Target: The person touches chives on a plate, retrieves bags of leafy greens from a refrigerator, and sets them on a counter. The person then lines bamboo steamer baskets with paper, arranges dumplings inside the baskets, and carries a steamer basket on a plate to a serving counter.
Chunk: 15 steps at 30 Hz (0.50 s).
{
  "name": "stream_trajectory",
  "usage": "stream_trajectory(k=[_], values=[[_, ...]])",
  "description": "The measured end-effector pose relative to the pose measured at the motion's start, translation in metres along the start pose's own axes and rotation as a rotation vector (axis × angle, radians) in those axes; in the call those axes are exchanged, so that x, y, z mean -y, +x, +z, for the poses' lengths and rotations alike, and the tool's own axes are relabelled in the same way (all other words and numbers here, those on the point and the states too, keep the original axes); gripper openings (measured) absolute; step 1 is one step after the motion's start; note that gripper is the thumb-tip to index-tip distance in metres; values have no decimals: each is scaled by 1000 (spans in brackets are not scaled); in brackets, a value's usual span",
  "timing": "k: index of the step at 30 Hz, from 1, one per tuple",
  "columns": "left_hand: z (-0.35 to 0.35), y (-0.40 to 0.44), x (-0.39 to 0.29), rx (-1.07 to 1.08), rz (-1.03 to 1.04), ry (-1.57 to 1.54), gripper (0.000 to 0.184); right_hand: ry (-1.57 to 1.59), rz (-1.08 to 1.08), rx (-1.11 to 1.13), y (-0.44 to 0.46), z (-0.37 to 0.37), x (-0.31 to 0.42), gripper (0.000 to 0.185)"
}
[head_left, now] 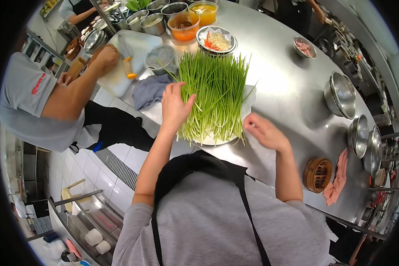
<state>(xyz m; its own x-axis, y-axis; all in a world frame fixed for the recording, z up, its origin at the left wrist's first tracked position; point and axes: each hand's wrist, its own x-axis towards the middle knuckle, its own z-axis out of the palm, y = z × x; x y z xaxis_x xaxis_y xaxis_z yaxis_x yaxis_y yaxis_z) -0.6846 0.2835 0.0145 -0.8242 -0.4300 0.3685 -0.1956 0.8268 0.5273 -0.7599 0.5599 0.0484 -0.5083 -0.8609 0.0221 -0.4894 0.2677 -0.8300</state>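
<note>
A wide bed of garlic chives (213, 95), long and green with pale ends toward me, lies on a white plate or board (226, 141), mostly hidden beneath. At the left edge of the chives is my left hand (176, 106), open, thumb and fingers apart, fingertips against or just beside the leaves. My right hand (267, 132) is just off their lower right corner. Its fingers are curled together in a pinch, slightly blurred; what they hold, if anything, I cannot make out. A white sheet (249, 99) shows along the right side of the chives.
Left of the chives lie a grey cloth (151, 91) and a clear lidded container (160, 60). A co-worker's hand (105, 59) is over a white cutting board (142, 42) with a yellow-handled knife (127, 66). Metal bowls (340, 94), a bamboo steamer (317, 174) and a pink cloth (337, 179) stand right.
</note>
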Motion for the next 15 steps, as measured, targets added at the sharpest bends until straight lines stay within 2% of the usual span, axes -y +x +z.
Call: stream_trajectory(k=[1,2,3,4,6,7,9,11,12,14,15], values=[[-1,4,1,16,-84,13,57,12,-8,93,4,9,2,14],[-1,4,-1,11,-86,15,57,-41,-8,185,8,23,8,14],[1,6,-4,65,-150,45,67,-96,-8,275,14,35,13,14],[4,6,-7,123,-216,74,77,-96,-10,277,20,43,14,14],[10,6,-8,170,-221,88,83,-293,-26,349,28,57,12,14],[11,5,-7,223,-225,103,89,-287,-25,355,31,58,7,14],[15,2,1,286,-237,86,91,-518,10,-117,40,52,-4,13],[22,0,22,230,15,-59,89,-540,25,-143,44,43,-12,13],[15,0,22,230,14,-60,89,-563,34,-169,45,41,-14,14],[0,2,21,423,-155,-408,92,-539,-4,-182,48,43,-13,14],[4,1,30,423,-153,-408,92,-513,-39,-196,50,46,-13,14]])
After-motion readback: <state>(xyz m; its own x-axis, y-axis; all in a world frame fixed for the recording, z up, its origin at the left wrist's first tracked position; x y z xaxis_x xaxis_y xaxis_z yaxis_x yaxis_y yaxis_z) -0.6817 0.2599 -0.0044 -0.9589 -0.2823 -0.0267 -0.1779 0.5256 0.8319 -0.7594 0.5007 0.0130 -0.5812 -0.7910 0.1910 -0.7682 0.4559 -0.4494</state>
